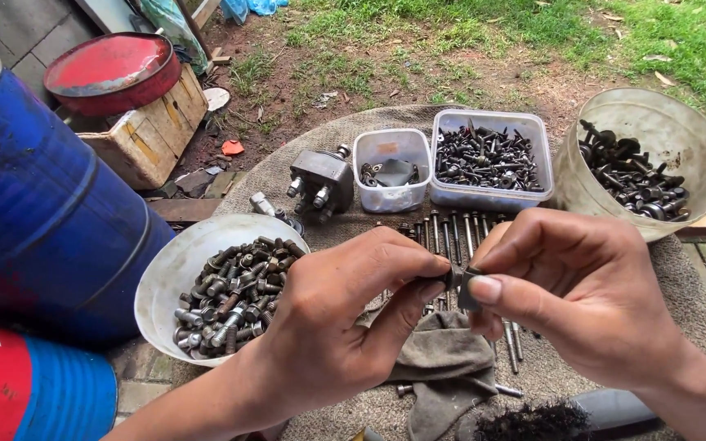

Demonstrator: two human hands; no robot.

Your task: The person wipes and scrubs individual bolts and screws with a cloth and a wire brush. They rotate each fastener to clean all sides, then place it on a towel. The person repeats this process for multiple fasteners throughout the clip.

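Both hands meet dead centre over the mat. The left hand [345, 314] comes in from 7 o'clock, the right hand [582, 298] from 4 o'clock, and they're pinching one small dark metal part [461, 282] between them, probably a bolt or nut, too covered to say which. Fingers of both hands are closed tight on it, thumbs and forefingers nearly touching each other, so only a sliver of the part shows.

Around it: white bowl [175, 269] of silvery bolts at 9 o'clock, just beside the left wrist. A row of long bolts [451, 233] lies on the burlap mat [680, 269] right behind the fingers, partly hidden. At 12 o'clock sit a small clear tub [391, 170] and a bigger clear tub [490, 159] of dark screws, with a grey metal fitting [320, 181] at 11. Round bucket [655, 159] of dark bolts at 2 o'clock. A grey rag [443, 363] sits straight under the hands, blue drum [34, 212] off at 9.

What could go wrong, I reckon: the grip is all fingertips on a tiny, likely greasy piece, so a slip drops it. If it lands on the rag, fine. If it bounces into that row of long bolts or off the mat into the dirt and grass, good luck finding it. Twisting hard could also nip a fingertip on the threads.
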